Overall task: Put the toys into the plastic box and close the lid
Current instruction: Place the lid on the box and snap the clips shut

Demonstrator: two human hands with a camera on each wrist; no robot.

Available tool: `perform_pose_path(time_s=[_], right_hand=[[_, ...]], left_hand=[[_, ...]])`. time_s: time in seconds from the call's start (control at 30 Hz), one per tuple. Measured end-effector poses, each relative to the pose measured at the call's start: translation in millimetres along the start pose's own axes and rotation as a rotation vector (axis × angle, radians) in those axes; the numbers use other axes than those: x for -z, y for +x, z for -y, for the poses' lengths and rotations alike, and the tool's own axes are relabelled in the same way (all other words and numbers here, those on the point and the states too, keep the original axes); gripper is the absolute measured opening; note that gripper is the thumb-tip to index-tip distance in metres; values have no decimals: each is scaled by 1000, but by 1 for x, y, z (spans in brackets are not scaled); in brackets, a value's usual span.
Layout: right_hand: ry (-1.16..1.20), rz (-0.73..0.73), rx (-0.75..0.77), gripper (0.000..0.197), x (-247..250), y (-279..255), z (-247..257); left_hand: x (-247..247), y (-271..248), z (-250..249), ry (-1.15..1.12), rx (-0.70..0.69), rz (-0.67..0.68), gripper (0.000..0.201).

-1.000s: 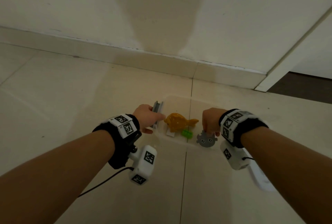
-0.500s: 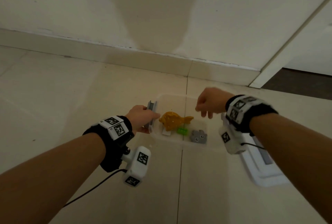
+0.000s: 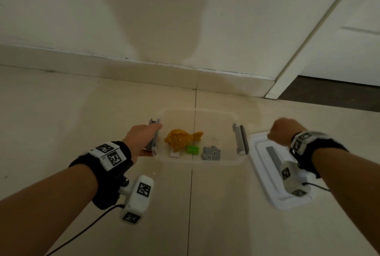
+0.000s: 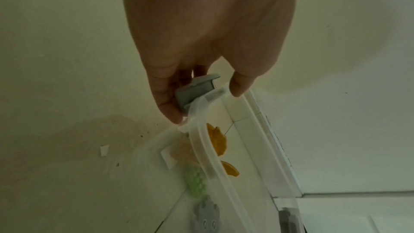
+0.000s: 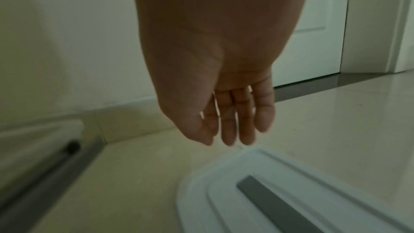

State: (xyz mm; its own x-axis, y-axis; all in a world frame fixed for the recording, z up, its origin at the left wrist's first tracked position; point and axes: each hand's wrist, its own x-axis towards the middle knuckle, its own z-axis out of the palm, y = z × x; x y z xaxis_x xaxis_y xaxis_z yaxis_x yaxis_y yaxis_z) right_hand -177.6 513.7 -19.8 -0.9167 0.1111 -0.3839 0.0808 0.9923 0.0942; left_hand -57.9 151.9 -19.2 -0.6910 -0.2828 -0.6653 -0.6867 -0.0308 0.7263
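A clear plastic box [image 3: 226, 161] stands on the tiled floor, and in it lie an orange fish toy [image 3: 181, 137], a small green toy [image 3: 192, 149] and a grey toy [image 3: 211, 153]. My left hand [image 3: 141, 140] grips the box's left end, fingers around its grey latch [image 4: 195, 93] and rim [image 4: 201, 130]. The white lid [image 3: 265, 173], with a grey bar [image 5: 280, 205] on top, lies flat to the right of the box. My right hand [image 3: 282, 131] hovers over the lid's far end, fingers [image 5: 228, 130] hanging relaxed and holding nothing.
A wall with a skirting board [image 3: 144, 75] runs behind the box. A white door [image 3: 349, 29] and dark threshold [image 3: 329, 95] are at the far right. The box's right grey latch [image 3: 239, 138] stands up beside the lid. A white scrap [image 4: 104, 150] lies on the floor.
My right hand let go of the grey toy in the box, rose, and moved right to above the lid. The left hand kept its hold on the box's left end.
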Motion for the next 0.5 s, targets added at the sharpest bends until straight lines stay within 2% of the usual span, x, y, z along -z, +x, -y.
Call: perform_pose_path(time_s=[0.17, 0.4, 0.5], right_hand=[[-108, 191, -85, 37, -49, -10, -17], [-79, 144, -109, 28, -62, -13, -19], [-58, 166, -128, 39, -60, -17, -17]], left_hand=[[-6, 9, 3, -20, -27, -61, 30], [-12, 17, 4, 0, -31, -101, 36], [-12, 19, 5, -7, -29, -99, 38]])
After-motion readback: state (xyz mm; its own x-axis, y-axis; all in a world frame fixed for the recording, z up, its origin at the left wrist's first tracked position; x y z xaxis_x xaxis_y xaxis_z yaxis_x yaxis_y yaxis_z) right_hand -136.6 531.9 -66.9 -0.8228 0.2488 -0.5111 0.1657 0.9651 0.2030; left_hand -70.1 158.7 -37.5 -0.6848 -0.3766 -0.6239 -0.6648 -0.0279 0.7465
